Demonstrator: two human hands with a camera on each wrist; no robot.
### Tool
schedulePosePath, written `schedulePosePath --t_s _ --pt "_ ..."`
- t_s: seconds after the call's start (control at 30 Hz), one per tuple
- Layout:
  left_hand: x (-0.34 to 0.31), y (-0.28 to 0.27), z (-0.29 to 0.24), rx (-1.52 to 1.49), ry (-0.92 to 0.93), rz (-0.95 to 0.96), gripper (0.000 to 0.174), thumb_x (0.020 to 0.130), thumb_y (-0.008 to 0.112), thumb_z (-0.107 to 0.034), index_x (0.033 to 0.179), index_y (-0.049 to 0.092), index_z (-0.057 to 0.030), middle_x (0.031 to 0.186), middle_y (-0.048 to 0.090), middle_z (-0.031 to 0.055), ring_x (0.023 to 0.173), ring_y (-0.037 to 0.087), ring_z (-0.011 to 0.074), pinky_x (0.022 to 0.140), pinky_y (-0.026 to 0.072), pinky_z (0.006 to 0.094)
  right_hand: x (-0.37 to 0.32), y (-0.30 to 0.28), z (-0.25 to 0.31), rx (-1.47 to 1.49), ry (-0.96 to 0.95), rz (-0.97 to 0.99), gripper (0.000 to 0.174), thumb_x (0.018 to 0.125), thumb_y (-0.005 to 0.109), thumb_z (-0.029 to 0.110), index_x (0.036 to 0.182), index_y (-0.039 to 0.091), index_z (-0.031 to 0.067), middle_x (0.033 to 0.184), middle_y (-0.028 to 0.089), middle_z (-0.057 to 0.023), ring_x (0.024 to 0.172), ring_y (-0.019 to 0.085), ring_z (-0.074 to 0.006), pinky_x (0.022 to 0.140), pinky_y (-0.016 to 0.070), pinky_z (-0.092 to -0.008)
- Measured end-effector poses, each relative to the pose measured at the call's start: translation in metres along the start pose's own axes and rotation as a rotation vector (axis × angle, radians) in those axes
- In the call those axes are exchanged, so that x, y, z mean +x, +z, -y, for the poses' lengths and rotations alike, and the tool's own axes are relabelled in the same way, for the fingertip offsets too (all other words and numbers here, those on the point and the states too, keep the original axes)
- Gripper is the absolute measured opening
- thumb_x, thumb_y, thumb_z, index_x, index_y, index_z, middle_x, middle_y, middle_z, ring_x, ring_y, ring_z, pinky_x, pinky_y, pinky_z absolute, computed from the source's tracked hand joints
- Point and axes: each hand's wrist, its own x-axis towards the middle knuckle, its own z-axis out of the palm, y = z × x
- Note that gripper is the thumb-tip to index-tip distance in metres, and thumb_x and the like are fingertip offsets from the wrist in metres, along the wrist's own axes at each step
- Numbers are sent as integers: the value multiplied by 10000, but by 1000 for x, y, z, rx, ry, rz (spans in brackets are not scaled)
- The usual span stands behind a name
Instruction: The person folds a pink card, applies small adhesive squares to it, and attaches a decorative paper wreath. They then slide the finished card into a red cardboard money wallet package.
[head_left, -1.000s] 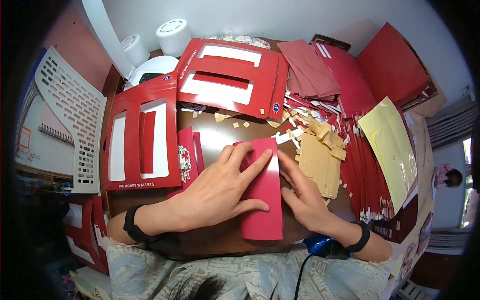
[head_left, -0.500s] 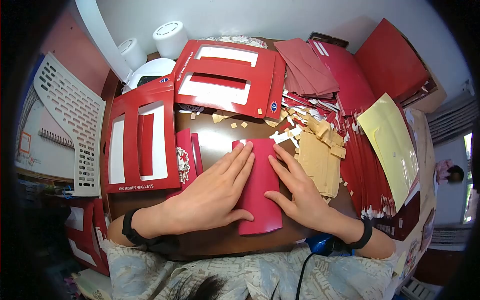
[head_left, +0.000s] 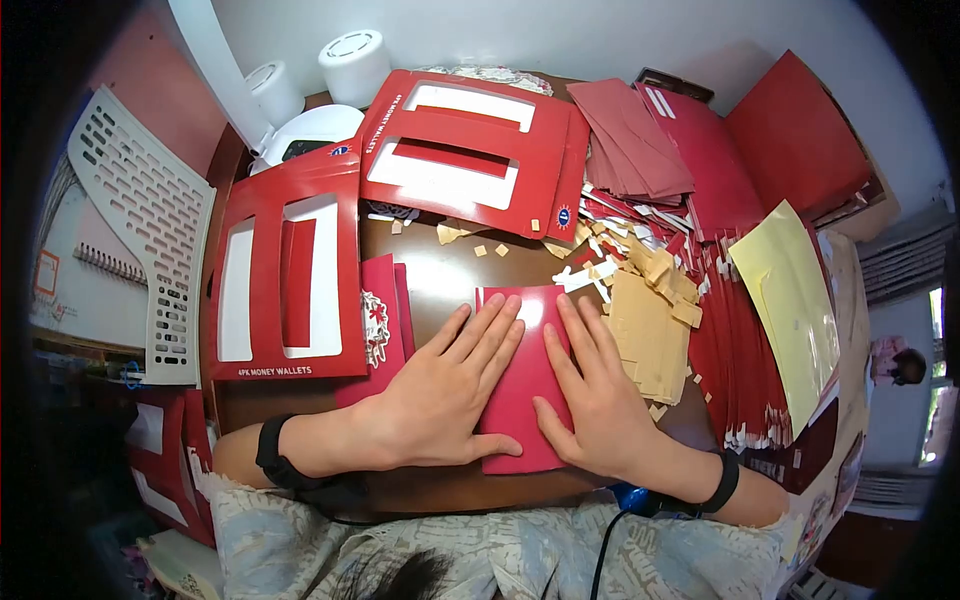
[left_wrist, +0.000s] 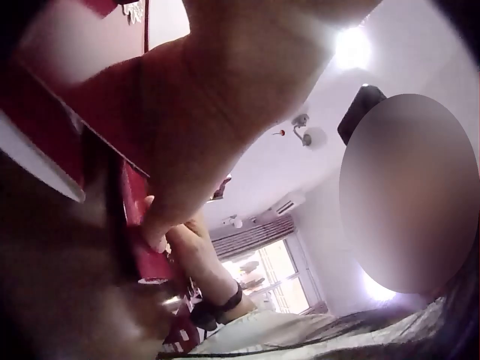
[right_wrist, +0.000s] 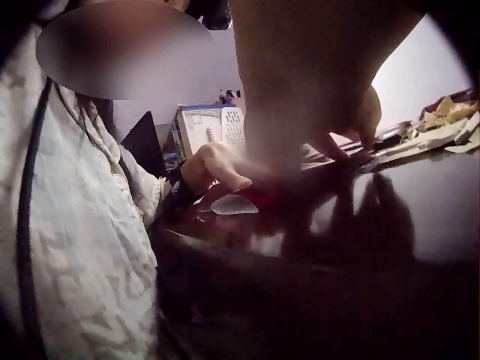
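Observation:
A glossy magenta folded paper sheet [head_left: 524, 385] lies on the brown desk [head_left: 440, 295] in front of the person, longer side running away from the body. The left hand [head_left: 435, 395] rests flat over its left part, fingers straight and thumb out near the lower end. On the right edge presses the right hand [head_left: 597, 405], its fingers stretched forward and its thumb on the sheet. From the left wrist view, the sheet's rounded folded end [left_wrist: 146, 259] shows below the right hand [left_wrist: 199, 255]. The right wrist view has the left hand [right_wrist: 217, 166] behind the right arm.
Two red windowed money wallet packs [head_left: 290, 280] lie left and behind. Right of the sheet are tan paper pieces [head_left: 645, 340], small scraps, a long row of red envelopes [head_left: 735, 370] and a yellow sheet [head_left: 790, 310]. Magenta pieces with a cut-out ornament [head_left: 374, 325] sit by the left forearm.
The right hand has come from beside the right edge onto the sheet. The left hand's fingers have drawn back from that edge towards the left part.

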Motion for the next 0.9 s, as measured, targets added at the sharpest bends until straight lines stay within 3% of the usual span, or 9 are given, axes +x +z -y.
schedulePosePath --t_s 0.17,0.37,0.6,0.67,0.9 --pt "1 7 -4 111 -22 -24 1117 878 479 -766 1488 324 156 1590 298 297 1533 196 396 1255 105 506 16 8 9 -194 -57 -6 750 915 621 324 1433 396 -170 1562 315 -332 1489 273 -453 1218 260 -487" --pt "2 7 -4 101 -29 -7 1139 858 490 -776 1491 322 157 1597 302 279 1540 180 382 1260 82 508 21 25 6 -276 -41 81 883 951 574 449 1502 268 -170 1587 259 -333 1511 214 -453 1246 160 -509" --pt "-1 5 -2 39 -35 -33 1175 821 563 -762 1492 303 167 1607 274 285 1541 177 377 1264 93 486 20 33 2 -229 -31 99 959 928 612 455 1503 206 -197 1594 169 -380 1517 147 -496 1242 132 -553" --pt "-1 4 -2 -4 -25 -49 1205 808 614 -732 1496 247 186 1591 249 332 1531 188 410 1260 120 479 20 34 1 -225 -27 94 980 915 630 453 1498 199 -206 1590 162 -390 1514 141 -505 1241 129 -561" --pt "-2 -1 -5 129 -85 -36 1270 751 615 -792 1490 280 185 1600 233 336 1527 184 430 1261 118 476 19 34 0 -209 -41 90 940 941 618 410 1513 172 -188 1597 131 -390 1524 99 -504 1243 101 -554"
